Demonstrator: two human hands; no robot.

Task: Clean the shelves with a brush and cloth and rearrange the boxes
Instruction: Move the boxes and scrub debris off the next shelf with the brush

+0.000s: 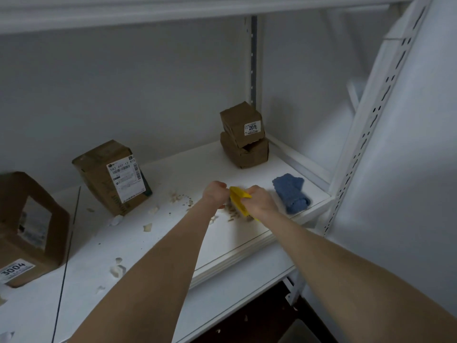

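Observation:
A yellow brush (238,199) rests on the white shelf (173,233), bristles down among scraps. My right hand (259,203) grips its near end, and my left hand (214,194) is closed against its far end. A folded blue cloth (291,193) lies just right of my right hand. Two small brown boxes (243,134) are stacked in the back right corner. A taller labelled box (113,177) stands at centre left, tilted. A large box with a cut-out window (27,229) sits at the far left.
Pale scraps and crumbs (148,227) are scattered over the shelf from the brush towards the left front. A white slotted upright (366,134) borders the shelf on the right. Another shelf board (173,11) runs overhead. A thin dark line (66,256) crosses the shelf at left.

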